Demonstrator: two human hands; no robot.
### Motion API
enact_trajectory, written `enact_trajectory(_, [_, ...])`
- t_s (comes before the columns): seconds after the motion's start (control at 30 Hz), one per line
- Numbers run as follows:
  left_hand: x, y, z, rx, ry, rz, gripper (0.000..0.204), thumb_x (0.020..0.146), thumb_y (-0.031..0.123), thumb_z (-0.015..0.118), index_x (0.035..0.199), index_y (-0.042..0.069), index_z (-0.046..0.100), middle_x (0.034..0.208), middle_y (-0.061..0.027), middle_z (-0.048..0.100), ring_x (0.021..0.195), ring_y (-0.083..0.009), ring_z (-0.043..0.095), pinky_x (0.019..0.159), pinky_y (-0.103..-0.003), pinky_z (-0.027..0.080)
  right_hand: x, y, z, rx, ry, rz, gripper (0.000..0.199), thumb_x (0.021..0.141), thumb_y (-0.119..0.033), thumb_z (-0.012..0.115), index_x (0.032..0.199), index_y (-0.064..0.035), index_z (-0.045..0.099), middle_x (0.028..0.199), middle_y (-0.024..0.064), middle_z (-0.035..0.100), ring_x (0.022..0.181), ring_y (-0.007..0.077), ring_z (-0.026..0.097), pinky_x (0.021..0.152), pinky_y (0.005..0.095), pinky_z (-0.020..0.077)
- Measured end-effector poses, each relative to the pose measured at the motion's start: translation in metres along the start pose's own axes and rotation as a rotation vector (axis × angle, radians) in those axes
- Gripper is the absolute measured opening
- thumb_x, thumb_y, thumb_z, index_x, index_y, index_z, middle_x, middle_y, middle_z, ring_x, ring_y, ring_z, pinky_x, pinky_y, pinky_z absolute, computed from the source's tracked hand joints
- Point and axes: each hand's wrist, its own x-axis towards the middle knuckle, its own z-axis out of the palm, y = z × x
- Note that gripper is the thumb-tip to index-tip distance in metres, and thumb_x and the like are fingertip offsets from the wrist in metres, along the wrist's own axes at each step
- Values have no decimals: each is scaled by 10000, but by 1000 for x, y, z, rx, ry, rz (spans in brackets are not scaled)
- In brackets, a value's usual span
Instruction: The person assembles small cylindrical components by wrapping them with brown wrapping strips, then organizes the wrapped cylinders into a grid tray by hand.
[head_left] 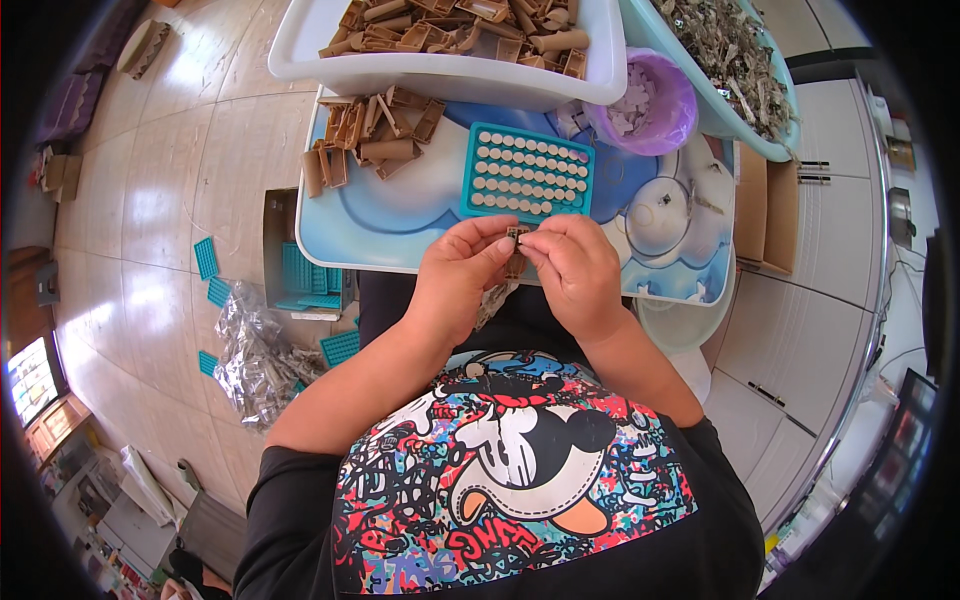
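Note:
Just off the table's near edge, my left hand point(462, 278) is closed on a small brown plastic casing point(515, 265), held upright between thumb and fingers. My right hand point(578, 272) meets it from the other side, thumb and forefinger pinched at the casing's upper end. A small dark part shows there; the fingertips hide what exactly they grip. Thin wires point(494, 303) hang below the casing. Right beyond my hands lies a turquoise tray point(467, 165) with rows of round, whitish pieces.
Brown casings point(365, 140) lie piled at the table's point(400, 235) far left. A white tub point(440, 75) of casings, a purple-lined bucket point(665, 135) of white pieces and a pale turquoise tub point(783, 95) of wire bundles stand beyond. On the floor are a cardboard box point(280, 230) and plastic bags point(245, 345).

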Motion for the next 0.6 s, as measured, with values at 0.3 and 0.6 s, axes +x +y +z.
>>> enact_trajectory(0.3, [2, -2, -2, -1, 4, 8, 254, 890, 38, 533, 1140, -9, 532, 976, -63, 622, 812, -90, 574, 684, -204, 451, -3, -3, 0, 18, -12, 5, 217, 657, 23, 676, 860, -45, 642, 776, 64, 576, 703, 244, 566, 587, 337, 461])
enact_trajectory(0.6, [1, 1, 0, 3, 13, -5, 253, 905, 38, 503, 1149, -31, 502, 1078, -125, 601, 968, -215, 610, 852, -324, 506, 12, 29, -6, -141, 99, 56, 217, 645, 8, 692, 849, -62, 668, 763, 47, 563, 688, 232, 552, 572, 328, 448])
